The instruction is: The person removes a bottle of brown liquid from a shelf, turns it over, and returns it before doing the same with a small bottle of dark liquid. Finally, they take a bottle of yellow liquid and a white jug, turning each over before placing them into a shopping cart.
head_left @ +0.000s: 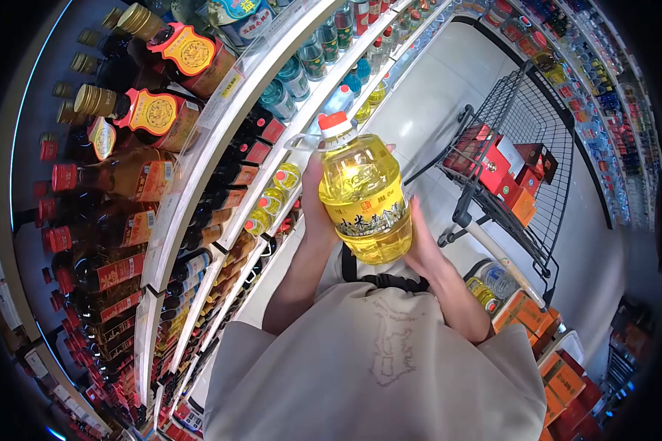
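A large clear bottle of yellow liquid (364,195) is held up in front of my chest. It has a red and white cap, a clear loop handle at the neck and a yellow label with dark Chinese characters, which faces me. The bottle tilts slightly, its neck to the upper left. My left hand (318,209) is wrapped around its left side, with most fingers hidden behind it. My right hand (421,242) grips the lower right side, its thumb along the edge and the other fingers mostly out of sight.
On my left, curved shelves (191,180) carry many bottles, including dark bottles with red and gold labels (154,110). A wire shopping cart (526,125) with red boxes (493,165) stands ahead to the right. Orange boxes (522,316) are stacked at lower right.
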